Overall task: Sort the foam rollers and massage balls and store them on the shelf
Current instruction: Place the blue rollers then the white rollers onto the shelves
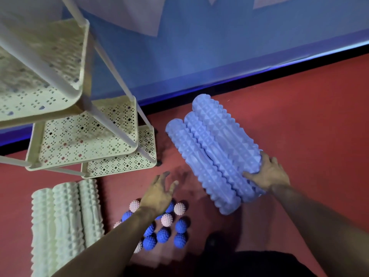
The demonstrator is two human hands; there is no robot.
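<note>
Three light-blue ridged foam rollers (211, 154) lie side by side on the red floor at right. My right hand (266, 172) presses on the near end of the rightmost one, fingers wrapped over it. My left hand (158, 191) hovers with fingers spread above a cluster of spiky massage balls, dark blue (181, 224) and pale pink (166, 219); it holds nothing. Three white ridged foam rollers (63, 218) lie together at lower left. The cream perforated shelf unit (83, 136) stands at upper left with bare tiers.
A blue wall (199, 52) with a black skirting runs behind the shelf and rollers. Red floor (309, 120) stretches to the right. My dark-clothed legs (249, 262) fill the bottom edge.
</note>
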